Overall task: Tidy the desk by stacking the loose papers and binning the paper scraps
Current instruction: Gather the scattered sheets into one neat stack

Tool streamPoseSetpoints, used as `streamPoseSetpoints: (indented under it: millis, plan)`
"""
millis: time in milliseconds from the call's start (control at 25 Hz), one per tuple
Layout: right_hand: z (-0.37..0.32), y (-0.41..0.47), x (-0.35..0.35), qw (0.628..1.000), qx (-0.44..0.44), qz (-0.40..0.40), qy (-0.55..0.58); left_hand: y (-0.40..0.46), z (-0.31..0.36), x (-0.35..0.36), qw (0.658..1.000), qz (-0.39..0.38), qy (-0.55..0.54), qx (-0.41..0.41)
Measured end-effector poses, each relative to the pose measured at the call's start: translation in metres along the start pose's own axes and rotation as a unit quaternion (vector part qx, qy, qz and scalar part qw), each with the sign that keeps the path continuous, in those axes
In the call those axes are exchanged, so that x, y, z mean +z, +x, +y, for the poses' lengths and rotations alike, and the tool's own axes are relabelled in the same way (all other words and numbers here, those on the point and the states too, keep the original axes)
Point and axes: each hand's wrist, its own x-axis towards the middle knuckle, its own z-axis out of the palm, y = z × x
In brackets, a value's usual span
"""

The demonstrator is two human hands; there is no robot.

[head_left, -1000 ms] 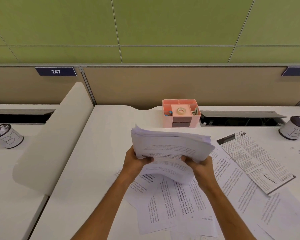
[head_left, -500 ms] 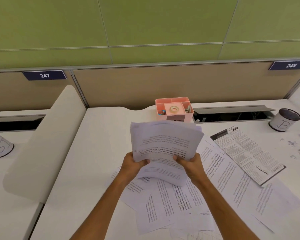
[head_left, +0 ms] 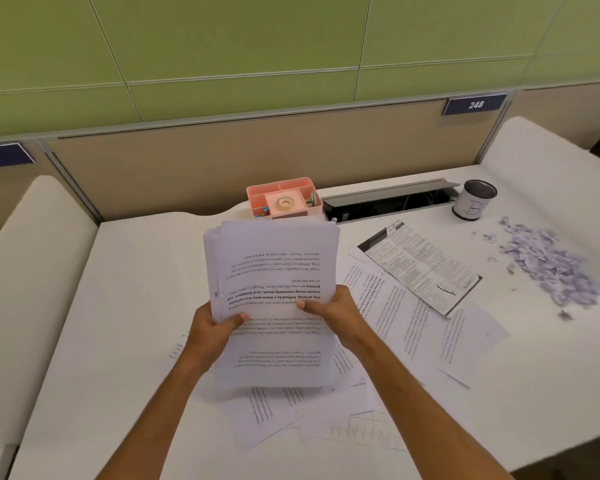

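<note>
Both hands, left and right, grip a thick stack of white printed sheets, fingers curled around its sides, above the white bench. Risk: uneven edges, sheets may slip out. Purple paper scraps lie far right, unbinned.

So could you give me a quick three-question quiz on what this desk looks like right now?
1. True or false: both hands grip the stack of papers.
2. The paper scraps lie: A) in the cup; B) on the desk at the right; C) in the pink organizer.
3. Fill in: the number sign on the partition reads ___.

Key: 1 true, with left hand and right hand; 2 B; 3 248.
</note>
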Motion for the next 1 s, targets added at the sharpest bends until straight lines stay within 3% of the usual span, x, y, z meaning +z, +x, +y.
streamPoseSetpoints:
  millis: [240, 680, 840, 1000]
  plan:
    - [0.01, -0.014, -0.026, 0.999, 0.033, 0.004, -0.007, -0.003, -0.019, 0.014, 0.999, -0.002, -0.009, -0.039]
    - [0.031, -0.032, -0.162, 0.967, 0.091, 0.2, -0.129, 0.012, -0.051, 0.027, 0.989, 0.044, -0.06, -0.13]
    - [0.027, -0.027, -0.21, 0.939, 0.095, 0.248, -0.217, 0.016, -0.055, 0.028, 0.989, 0.047, -0.02, -0.139]
    - [0.029, -0.012, -0.243, 0.887, 0.121, 0.258, -0.363, 0.017, -0.055, 0.034, 0.987, 0.06, 0.023, -0.146]
